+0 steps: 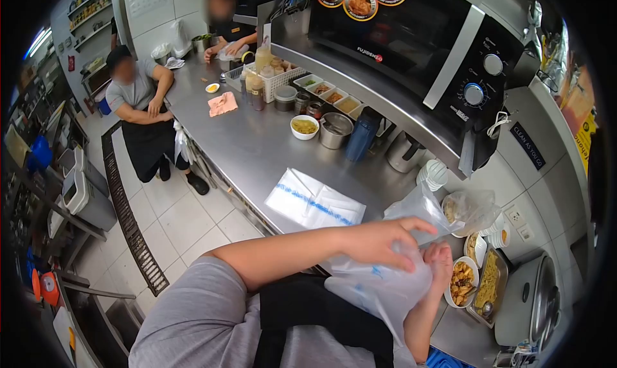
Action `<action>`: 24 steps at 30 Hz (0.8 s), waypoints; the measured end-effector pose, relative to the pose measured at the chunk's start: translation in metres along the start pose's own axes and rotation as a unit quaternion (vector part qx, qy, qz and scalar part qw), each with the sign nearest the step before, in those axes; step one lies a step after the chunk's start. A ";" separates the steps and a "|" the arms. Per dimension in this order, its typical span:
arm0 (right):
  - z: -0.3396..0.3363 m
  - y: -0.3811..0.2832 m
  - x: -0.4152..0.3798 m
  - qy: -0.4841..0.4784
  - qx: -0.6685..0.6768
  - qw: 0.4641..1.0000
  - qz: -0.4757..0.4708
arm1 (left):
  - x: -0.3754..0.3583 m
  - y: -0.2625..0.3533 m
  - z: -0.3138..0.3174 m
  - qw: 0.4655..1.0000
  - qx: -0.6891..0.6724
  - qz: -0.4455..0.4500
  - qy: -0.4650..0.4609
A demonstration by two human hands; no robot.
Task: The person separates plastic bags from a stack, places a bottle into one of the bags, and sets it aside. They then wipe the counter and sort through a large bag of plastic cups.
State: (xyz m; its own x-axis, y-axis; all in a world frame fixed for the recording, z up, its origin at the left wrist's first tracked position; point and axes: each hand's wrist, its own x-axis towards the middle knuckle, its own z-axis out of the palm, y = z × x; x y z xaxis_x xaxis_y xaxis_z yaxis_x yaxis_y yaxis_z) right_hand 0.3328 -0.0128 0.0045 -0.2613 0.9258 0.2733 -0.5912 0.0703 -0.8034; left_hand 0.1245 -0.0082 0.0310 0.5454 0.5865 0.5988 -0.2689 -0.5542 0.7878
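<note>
In front of my black apron hangs a translucent plastic bag [376, 288] with faint blue print. My right hand [439, 260] has its fingers curled at the bag's upper edge, and the plastic drapes along that wrist. Reaching across from the left, my left hand [389, 243] is over the bag's top, thumb and forefinger apart; its other fingers are partly hidden. Just beyond, a folded white cloth [315, 200] with a blue stripe lies on the steel counter [250, 153]. Another clear plastic bag [418, 209] rests past my hands.
A bowl of food [463, 282] and a metal tray [491, 291] stand right, by a large lidded pot [530, 297]. Above the counter is a microwave [398, 40]. Pots, sauce bottles and a blue flask [364, 134] line the back. Two people are at the far end.
</note>
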 end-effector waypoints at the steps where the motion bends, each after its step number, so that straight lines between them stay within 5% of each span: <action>1: 0.006 0.006 -0.001 0.050 -0.214 0.972 -0.081 | 0.002 -0.004 0.009 0.996 0.076 0.038 -0.014; 5: 0.035 0.005 0.007 0.234 -0.168 0.944 -0.158 | 0.003 0.000 0.042 0.993 0.082 -0.063 0.057; 7: 0.024 0.006 0.006 0.261 -0.127 0.950 -0.119 | 0.001 0.005 0.040 0.998 0.046 -0.052 0.005; 9: -0.011 -0.002 0.006 0.031 -0.093 0.995 -0.003 | -0.003 0.012 0.030 0.998 0.022 -0.059 -0.001; 10: -0.020 -0.007 0.002 0.027 -0.095 0.995 -0.002 | -0.005 0.015 0.024 0.993 -0.025 -0.112 -0.041; 12: -0.030 -0.016 -0.004 -0.014 0.148 0.986 0.077 | -0.009 0.012 0.011 0.981 -0.070 -0.160 -0.079; 13: -0.028 -0.018 -0.005 -0.017 0.146 0.986 0.076 | -0.013 0.004 0.003 0.984 -0.115 -0.126 -0.049; 15: -0.019 -0.023 -0.009 0.229 -0.007 0.973 -0.030 | -0.010 0.000 -0.008 0.973 -0.209 -0.097 0.011; 16: -0.012 -0.029 -0.005 0.234 -0.007 0.972 -0.032 | -0.001 0.003 -0.015 0.960 -0.258 -0.103 0.041; 19: 0.019 -0.056 0.028 0.019 -0.243 0.969 0.050 | 0.047 0.020 -0.031 0.923 -0.329 -0.092 0.175; 23: -0.054 -0.002 0.068 0.164 -0.127 0.970 0.130 | 0.056 -0.062 -0.043 0.857 -0.390 -0.241 0.237; 24: -0.080 0.026 0.072 0.212 -0.094 0.961 0.151 | 0.039 -0.129 -0.031 0.892 -0.279 -0.229 0.272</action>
State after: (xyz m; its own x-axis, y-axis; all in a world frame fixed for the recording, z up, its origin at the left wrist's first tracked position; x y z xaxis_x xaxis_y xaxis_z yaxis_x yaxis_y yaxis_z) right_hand 0.3601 0.0853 -0.0390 -0.0414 0.9799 -0.1950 -0.3786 -0.1960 -0.9045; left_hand 0.1555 0.1046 -0.0426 0.2741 0.9601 0.0564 -0.5529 0.1093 0.8260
